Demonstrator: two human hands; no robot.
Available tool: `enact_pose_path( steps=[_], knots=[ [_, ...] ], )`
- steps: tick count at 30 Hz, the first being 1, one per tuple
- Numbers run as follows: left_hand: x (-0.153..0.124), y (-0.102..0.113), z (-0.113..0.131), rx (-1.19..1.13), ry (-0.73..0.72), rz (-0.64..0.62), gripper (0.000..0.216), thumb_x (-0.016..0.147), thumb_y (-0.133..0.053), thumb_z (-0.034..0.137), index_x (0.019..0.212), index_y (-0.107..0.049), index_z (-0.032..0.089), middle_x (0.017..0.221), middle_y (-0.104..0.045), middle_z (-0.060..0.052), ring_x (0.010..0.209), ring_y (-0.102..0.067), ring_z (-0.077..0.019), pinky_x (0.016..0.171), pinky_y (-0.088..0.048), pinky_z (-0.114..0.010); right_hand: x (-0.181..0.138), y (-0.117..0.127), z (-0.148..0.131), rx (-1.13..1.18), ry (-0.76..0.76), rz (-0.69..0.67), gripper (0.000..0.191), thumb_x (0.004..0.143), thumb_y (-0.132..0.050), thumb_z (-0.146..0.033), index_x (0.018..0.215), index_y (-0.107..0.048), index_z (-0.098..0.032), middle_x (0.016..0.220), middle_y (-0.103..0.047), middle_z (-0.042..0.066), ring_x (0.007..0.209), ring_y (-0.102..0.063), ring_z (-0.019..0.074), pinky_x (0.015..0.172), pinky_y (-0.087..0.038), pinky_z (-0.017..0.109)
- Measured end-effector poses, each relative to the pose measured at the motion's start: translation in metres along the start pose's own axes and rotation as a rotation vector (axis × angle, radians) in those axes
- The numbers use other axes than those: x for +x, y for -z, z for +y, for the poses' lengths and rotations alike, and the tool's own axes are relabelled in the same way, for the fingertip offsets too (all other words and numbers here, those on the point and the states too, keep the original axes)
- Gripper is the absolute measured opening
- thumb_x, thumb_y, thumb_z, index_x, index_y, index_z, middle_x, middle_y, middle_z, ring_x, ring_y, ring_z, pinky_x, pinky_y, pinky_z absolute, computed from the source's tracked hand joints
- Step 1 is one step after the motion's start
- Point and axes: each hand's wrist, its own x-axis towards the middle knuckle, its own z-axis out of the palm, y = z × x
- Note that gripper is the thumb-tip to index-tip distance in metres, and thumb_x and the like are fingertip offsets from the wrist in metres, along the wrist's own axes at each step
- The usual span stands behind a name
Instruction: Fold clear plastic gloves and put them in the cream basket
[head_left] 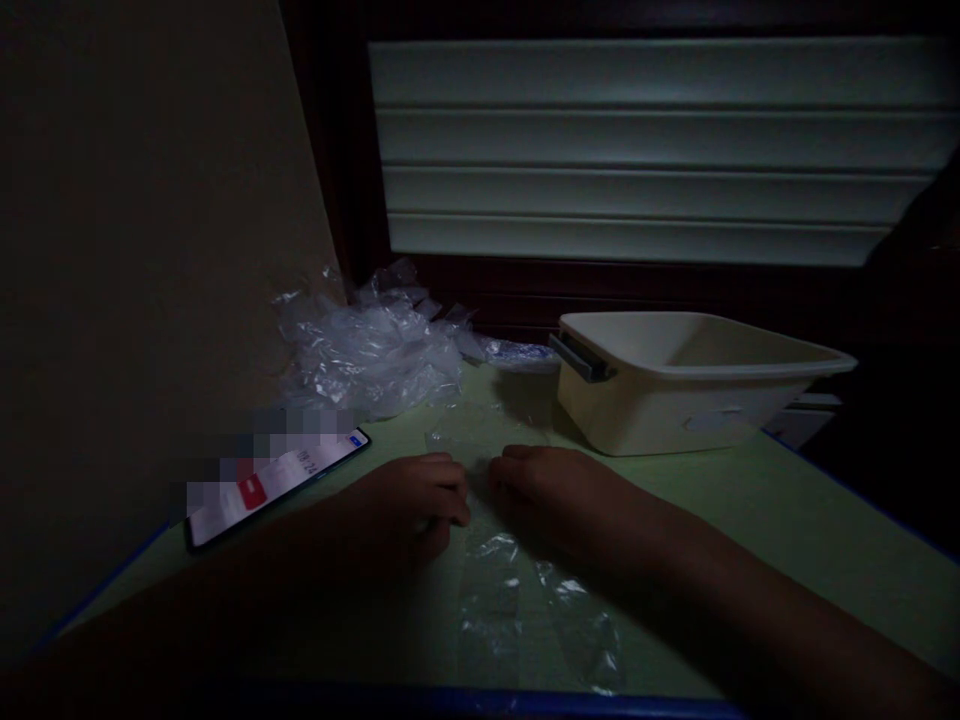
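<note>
My left hand point(409, 500) and my right hand point(551, 490) rest side by side on a pale green table point(750, 510), fingers curled inward toward each other. Both press on a flat clear plastic bag point(480, 450) that lies between and under them, its far end sticking out beyond the fingertips. More clear plastic point(525, 610) lies flat just in front of the hands, toward me. The light is dim and the fingertips are hard to make out.
A heap of crumpled clear plastic bags point(367, 350) sits at the back left by the wall. A cream plastic bin point(675, 385) with a dark handle stands at the back right. A lit phone point(277, 485) lies at the left. Blue edging runs along the table's sides.
</note>
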Motion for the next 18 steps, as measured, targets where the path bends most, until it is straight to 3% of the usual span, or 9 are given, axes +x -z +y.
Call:
enact_pose_path(
  steps=[6,9,13,18],
  knots=[
    [0.0032,0.0027,0.0049,-0.077,0.025,-0.001,0.027,0.069,-0.041,0.000,0.077,-0.062,0.016,0.073,-0.056,-0.002,0.071,-0.050,-0.0132,0.064,-0.038,-0.023,-0.0037,0.0012,0.0008,0.489,0.209,-0.228,0.012,0.072,-0.068,-0.014,0.083,-0.065,-0.011,0.076,-0.062,0.001,0.066,-0.056,0.0092,0.058,-0.038,0.017],
    [0.0042,0.0019,0.0033,-0.093,0.014,0.025,0.024,0.067,-0.043,0.000,0.073,-0.061,0.014,0.069,-0.055,-0.002,0.068,-0.050,-0.0126,0.061,-0.037,-0.022,-0.0016,-0.0030,0.0007,0.515,0.248,-0.291,0.006,0.072,-0.066,-0.008,0.077,-0.067,-0.011,0.070,-0.060,-0.001,0.063,-0.055,0.0081,0.058,-0.038,0.016],
    [0.0023,0.0006,0.0015,-0.121,0.021,0.034,0.025,0.064,-0.043,-0.001,0.073,-0.059,0.015,0.071,-0.055,-0.001,0.069,-0.050,-0.0123,0.063,-0.038,-0.022,-0.0007,-0.0046,-0.0003,0.465,0.280,-0.299,0.014,0.072,-0.058,-0.001,0.076,-0.066,-0.012,0.071,-0.058,-0.002,0.064,-0.052,0.0076,0.059,-0.038,0.016],
    [0.0026,0.0064,0.0064,-0.129,0.084,-0.064,0.025,0.062,-0.051,0.000,0.078,-0.062,0.017,0.080,-0.054,-0.002,0.078,-0.050,-0.0149,0.071,-0.040,-0.024,-0.0055,0.0041,-0.0012,0.549,0.219,-0.280,0.012,0.076,-0.052,-0.004,0.079,-0.060,-0.012,0.073,-0.054,-0.002,0.065,-0.049,0.0079,0.058,-0.037,0.017]
  ],
)
